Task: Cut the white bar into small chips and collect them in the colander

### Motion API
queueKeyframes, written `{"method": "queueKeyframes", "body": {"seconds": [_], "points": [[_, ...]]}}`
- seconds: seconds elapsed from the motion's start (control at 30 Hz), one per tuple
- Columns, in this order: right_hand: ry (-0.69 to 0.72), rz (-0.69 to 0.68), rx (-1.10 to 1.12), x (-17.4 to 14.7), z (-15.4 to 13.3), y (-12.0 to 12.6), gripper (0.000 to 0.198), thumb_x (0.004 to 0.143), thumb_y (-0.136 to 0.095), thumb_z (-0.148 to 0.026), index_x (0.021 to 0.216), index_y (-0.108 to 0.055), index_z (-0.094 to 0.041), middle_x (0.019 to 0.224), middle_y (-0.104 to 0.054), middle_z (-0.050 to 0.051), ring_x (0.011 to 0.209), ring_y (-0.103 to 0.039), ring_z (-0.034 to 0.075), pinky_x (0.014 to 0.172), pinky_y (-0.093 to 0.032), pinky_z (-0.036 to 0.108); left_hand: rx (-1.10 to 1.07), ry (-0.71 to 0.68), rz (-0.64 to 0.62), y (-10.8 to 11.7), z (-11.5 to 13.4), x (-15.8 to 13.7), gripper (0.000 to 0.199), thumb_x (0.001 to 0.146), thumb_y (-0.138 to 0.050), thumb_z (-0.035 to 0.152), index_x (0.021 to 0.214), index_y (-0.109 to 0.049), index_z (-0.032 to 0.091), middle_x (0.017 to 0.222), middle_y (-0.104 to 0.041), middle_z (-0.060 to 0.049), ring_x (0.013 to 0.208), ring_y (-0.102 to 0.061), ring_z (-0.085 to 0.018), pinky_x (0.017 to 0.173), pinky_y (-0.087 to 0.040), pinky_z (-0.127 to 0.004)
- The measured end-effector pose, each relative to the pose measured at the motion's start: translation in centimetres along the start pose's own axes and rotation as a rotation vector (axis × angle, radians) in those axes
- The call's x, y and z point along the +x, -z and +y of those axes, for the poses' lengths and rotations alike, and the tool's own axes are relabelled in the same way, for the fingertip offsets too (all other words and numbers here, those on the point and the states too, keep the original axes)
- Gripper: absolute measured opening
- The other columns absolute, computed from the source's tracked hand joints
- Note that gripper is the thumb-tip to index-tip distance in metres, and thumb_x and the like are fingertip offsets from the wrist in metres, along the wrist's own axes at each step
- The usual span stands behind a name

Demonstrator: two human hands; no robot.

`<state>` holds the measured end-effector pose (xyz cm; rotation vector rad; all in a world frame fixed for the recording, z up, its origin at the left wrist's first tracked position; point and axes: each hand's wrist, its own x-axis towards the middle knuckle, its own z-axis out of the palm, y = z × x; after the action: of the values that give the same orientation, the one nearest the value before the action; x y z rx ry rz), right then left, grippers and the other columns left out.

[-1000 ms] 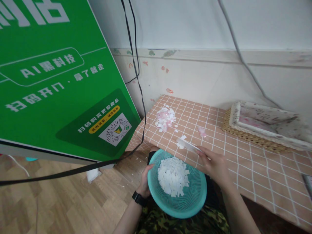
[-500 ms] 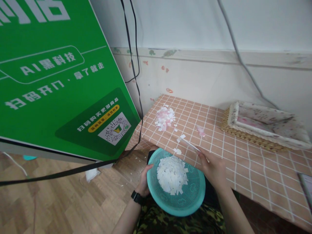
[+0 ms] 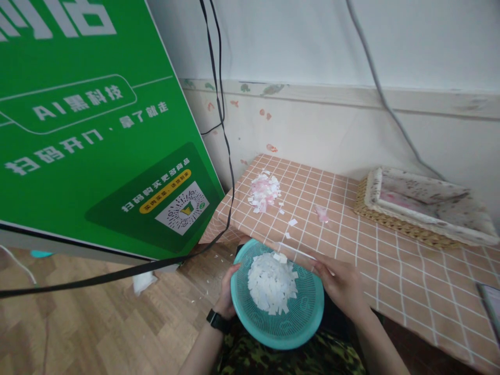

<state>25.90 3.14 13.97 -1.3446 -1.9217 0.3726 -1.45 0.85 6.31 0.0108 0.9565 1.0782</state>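
My left hand (image 3: 227, 292), with a dark watch on its wrist, grips the left rim of a teal plastic colander (image 3: 304, 317) held over my lap. A heap of small white paper scraps (image 3: 272, 284) lies in it. My right hand (image 3: 344, 284) is closed on a thin, pale, straight-edged strip (image 3: 299, 251), whose exact kind I cannot make out. The strip extends left along the table edge, above the colander's far rim. On the checked tablecloth beyond lie a pile of white and pink scraps (image 3: 264, 192), a few loose white scraps (image 3: 292, 222) and a crumpled pink piece (image 3: 322, 213).
A cloth-lined wicker basket (image 3: 406, 224) stands on the table's right side, against the wall. A green sign panel (image 3: 97, 192) fills the left. A black strap (image 3: 228, 151) hangs before it. A phone-like object (image 3: 490, 304) lies at the right edge.
My right hand has drawn the strip toward me, from the tabletop to the colander's rim. A white scrap near the edge is gone from the table, and one now tops the heap.
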Motion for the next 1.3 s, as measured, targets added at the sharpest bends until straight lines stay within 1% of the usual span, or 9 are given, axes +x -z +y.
{"method": "queueKeyframes", "body": {"seconds": [0.17,0.37,0.57,0.67,0.77,0.9,1.0,1.2,1.3], "points": [[-0.084,0.179,-0.146,1.9,1.7,0.7,0.022,0.084,-0.053,-0.029,0.100,-0.066,-0.024,0.094,-0.071,0.003,0.078,-0.068,0.021,0.068,-0.055,0.031,0.003,0.005,0.017,-0.2,0.2,-0.2,0.026,0.073,-0.063,0.032,0.082,-0.068,0.009,0.071,-0.072,-0.009,0.071,-0.067,-0.023,0.073,-0.050,-0.034],[-0.033,0.063,-0.124,0.5,1.9,0.1,0.024,0.084,-0.053,-0.026,0.104,-0.065,-0.024,0.094,-0.071,0.004,0.074,-0.068,0.021,0.067,-0.055,0.033,0.021,-0.004,0.053,-0.5,0.4,-0.3,0.019,0.072,-0.064,0.029,0.077,-0.068,0.011,0.066,-0.071,-0.006,0.058,-0.065,-0.019,0.066,-0.051,-0.031],[-0.119,-0.023,0.073,-0.8,0.8,0.0,0.022,0.082,-0.055,-0.028,0.099,-0.068,-0.026,0.089,-0.072,0.003,0.073,-0.068,0.021,0.061,-0.055,0.030,0.021,0.012,0.038,-0.5,0.4,-0.2,0.021,0.074,-0.061,0.031,0.078,-0.068,0.012,0.069,-0.072,-0.007,0.063,-0.066,-0.021,0.067,-0.050,-0.032],[-0.186,0.103,0.034,0.5,1.6,0.3,0.020,0.081,-0.057,-0.031,0.096,-0.069,-0.026,0.093,-0.071,0.002,0.080,-0.068,0.022,0.065,-0.056,0.030,0.016,0.016,0.023,-0.4,0.4,-0.2,0.022,0.074,-0.061,0.031,0.078,-0.069,0.011,0.068,-0.072,-0.008,0.070,-0.067,-0.023,0.072,-0.050,-0.033],[-0.171,0.226,-0.122,2.4,3.2,0.6,0.024,0.082,-0.055,-0.034,0.100,-0.068,-0.025,0.097,-0.070,0.003,0.082,-0.067,0.023,0.068,-0.055,0.033,0.006,0.026,0.017,-0.3,0.4,-0.2,0.022,0.073,-0.062,0.031,0.080,-0.069,0.011,0.070,-0.072,-0.008,0.074,-0.067,-0.024,0.074,-0.050,-0.033],[-0.089,0.137,-0.222,4.0,5.1,0.8,0.026,0.084,-0.052,-0.034,0.103,-0.067,-0.025,0.096,-0.070,0.004,0.074,-0.068,0.022,0.063,-0.054,0.033,-0.013,0.013,0.052,-0.2,0.2,0.0,0.018,0.072,-0.064,0.028,0.075,-0.069,0.012,0.067,-0.072,-0.007,0.074,-0.067,-0.024,0.074,-0.050,-0.033],[-0.051,0.105,-0.197,3.6,5.2,0.9,0.025,0.084,-0.052,-0.033,0.102,-0.068,-0.025,0.094,-0.071,0.003,0.075,-0.068,0.021,0.064,-0.054,0.032,-0.024,0.025,0.070,-0.2,0.2,0.0,0.017,0.071,-0.064,0.028,0.072,-0.069,0.011,0.065,-0.071,-0.008,0.074,-0.067,-0.025,0.073,-0.051,-0.034],[-0.008,0.013,-0.060,0.8,2.7,0.7,0.022,0.082,-0.055,-0.027,0.100,-0.068,-0.026,0.091,-0.071,0.002,0.076,-0.068,0.021,0.067,-0.055,0.032,-0.015,0.044,0.027,-0.4,0.4,-0.1,0.021,0.073,-0.062,0.030,0.078,-0.070,0.011,0.069,-0.072,-0.008,0.074,-0.067,-0.025,0.072,-0.051,-0.035],[-0.007,-0.114,0.016,0.3,1.3,0.8,0.024,0.083,-0.053,-0.026,0.103,-0.067,-0.027,0.092,-0.071,0.002,0.075,-0.068,0.020,0.065,-0.054,0.030,-0.017,0.051,0.007,-0.3,0.4,-0.1,0.023,0.075,-0.060,0.031,0.078,-0.070,0.011,0.070,-0.072,-0.008,0.070,-0.067,-0.023,0.072,-0.050,-0.034]]}}
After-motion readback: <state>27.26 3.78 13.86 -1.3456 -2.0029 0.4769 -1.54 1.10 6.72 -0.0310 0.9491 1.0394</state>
